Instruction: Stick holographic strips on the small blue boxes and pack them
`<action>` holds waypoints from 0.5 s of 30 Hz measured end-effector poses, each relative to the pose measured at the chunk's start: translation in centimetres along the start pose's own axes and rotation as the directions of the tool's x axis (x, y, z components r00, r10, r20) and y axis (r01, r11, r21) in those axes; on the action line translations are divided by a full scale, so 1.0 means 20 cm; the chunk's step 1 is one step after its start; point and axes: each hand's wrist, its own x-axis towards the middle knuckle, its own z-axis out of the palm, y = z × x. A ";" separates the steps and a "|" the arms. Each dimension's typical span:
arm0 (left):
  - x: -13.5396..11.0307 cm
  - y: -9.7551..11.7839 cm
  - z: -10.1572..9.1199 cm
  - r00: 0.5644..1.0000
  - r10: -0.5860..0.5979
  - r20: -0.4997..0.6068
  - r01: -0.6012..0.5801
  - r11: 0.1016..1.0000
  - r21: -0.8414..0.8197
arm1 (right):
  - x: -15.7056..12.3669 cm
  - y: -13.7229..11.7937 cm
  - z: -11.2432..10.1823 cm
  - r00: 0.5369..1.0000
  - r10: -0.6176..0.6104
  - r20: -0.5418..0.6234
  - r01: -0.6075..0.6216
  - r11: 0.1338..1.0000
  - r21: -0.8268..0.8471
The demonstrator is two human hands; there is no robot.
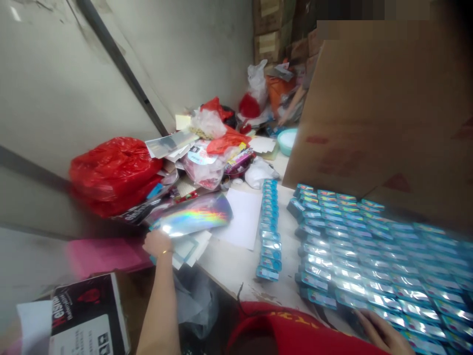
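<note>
Left hand [158,244] curled closed on the left end of a holographic sheet [195,215], which lies above the desk [229,268] edge, over pale cards [194,249] and just beside white paper [242,217]. Right hand [380,331] low beside rows of blue blister packs [354,251]; grip cannot be told. A single column of similar packs [269,227] runs left of those rows. Containers: knotted-looking red plastic bag [114,172], bulging, contents hidden; turquoise basin [285,143], whitish inside, partly behind a large cardboard panel [380,118]; black printed carton [84,301] lower left, contents unseen. Another person's hand [284,119] near the basin, blurred.
</note>
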 end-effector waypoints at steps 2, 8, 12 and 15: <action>0.00 -0.01 -0.02 0.999 0.048 0.000 -0.048 0.998 0.040 | -0.01 -0.01 0.01 0.998 -0.011 0.060 0.008 0.998 0.057; 0.06 -0.03 -0.11 0.970 0.232 -0.070 -0.222 0.967 0.122 | -0.03 -0.04 -0.03 0.992 -0.076 0.099 0.077 0.997 -0.002; 0.10 0.04 -0.19 0.986 0.148 -0.079 -0.146 0.989 0.028 | -0.02 -0.12 -0.02 0.989 -0.106 0.102 0.113 0.992 -0.063; 0.13 0.08 -0.24 0.997 0.075 0.032 -0.072 0.994 -0.078 | 0.00 -0.20 0.02 0.982 -0.142 0.123 0.149 0.987 -0.054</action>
